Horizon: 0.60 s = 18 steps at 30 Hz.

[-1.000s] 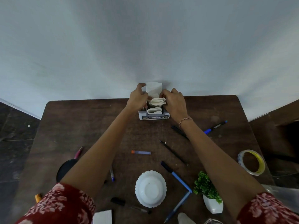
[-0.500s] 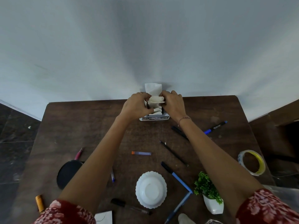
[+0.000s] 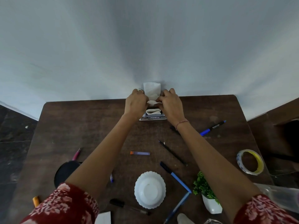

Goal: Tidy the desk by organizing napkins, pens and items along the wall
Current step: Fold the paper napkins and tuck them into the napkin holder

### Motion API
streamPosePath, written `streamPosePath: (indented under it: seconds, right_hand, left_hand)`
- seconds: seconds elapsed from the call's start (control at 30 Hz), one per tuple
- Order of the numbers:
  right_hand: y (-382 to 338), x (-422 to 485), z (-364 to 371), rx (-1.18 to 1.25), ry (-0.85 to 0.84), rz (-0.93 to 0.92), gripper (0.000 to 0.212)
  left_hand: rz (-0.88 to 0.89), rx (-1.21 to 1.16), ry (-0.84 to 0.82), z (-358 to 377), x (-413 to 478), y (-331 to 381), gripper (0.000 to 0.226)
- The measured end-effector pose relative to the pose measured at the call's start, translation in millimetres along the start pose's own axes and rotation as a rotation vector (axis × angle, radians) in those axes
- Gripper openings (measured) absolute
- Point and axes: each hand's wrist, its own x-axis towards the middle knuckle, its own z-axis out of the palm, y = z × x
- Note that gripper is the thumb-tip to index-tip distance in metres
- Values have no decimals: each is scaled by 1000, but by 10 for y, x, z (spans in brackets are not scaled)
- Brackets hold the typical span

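A small napkin holder (image 3: 153, 117) stands at the far middle of the brown desk (image 3: 80, 123), against the wall. White napkins (image 3: 151, 91) stick up out of it, and one rolled napkin (image 3: 153, 111) lies in its front slot. My left hand (image 3: 135, 103) and my right hand (image 3: 169, 104) meet over the holder, both pinching a folded napkin (image 3: 152, 102) between them. Pens lie scattered: a blue marker (image 3: 212, 127), a black pencil (image 3: 172, 152), a blue pen (image 3: 175, 177), a pink pen (image 3: 76, 154).
An upturned white bowl (image 3: 149, 189), a small potted plant (image 3: 207, 194), a tape roll (image 3: 250, 161), a black round lid (image 3: 64, 172), an orange-capped stick (image 3: 140, 153) and a black marker (image 3: 127, 206) lie on the near half. Dark floor lies to the left of the desk.
Both hands have moved up from the holder's sides and come together over its top, now pinching a folded napkin there. The holder stays in place.
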Motion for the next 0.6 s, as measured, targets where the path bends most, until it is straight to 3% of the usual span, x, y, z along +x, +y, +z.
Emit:
streamPosePath:
  seconds: [0.17,0.33,0.6]
  right_hand:
    - [-47,90,-34,-85,-22,-10,16]
    - [-73,38,-221,17,-94,49,28]
    - [-282,-314,-558,143,0,158,36]
  left_hand:
    - [-53,-16,20,-23,10,34,22]
    - [-160,-176,77,-132,-142,27,24]
    - [-230,-276,183,-399,-534,135,29]
